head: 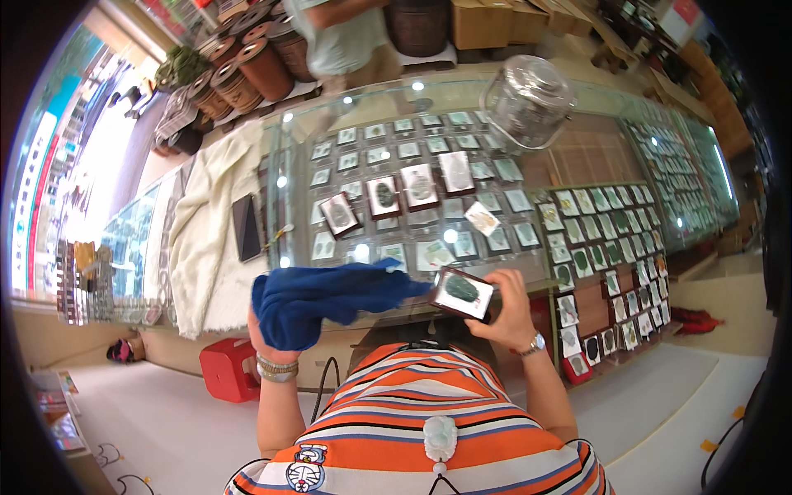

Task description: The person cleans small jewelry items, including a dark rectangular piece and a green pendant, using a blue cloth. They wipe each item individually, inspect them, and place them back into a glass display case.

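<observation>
A bunched blue cloth (309, 306) drapes over my left hand (255, 328), hiding most of the fingers. Its loose end stretches right, close to a small dark-framed box (463, 293) with a dark green carved pendant on a white pad. My right hand (510, 312) grips that box by its right side, tilted above the counter's near edge. Beyond the cloth, several similar pendant boxes (382, 197) stand in a slanting row on the glass counter top (291, 204). A loose card or packet (482, 219) lies near them.
A cream fleece cloth (210, 235) with a dark phone (246, 228) covers the counter's left. A clear lidded jar (532, 99) stands at the back. A tray of pendants (597, 278) is at right, a red stool (229, 370) below left. Another person (343, 37) stands across the counter.
</observation>
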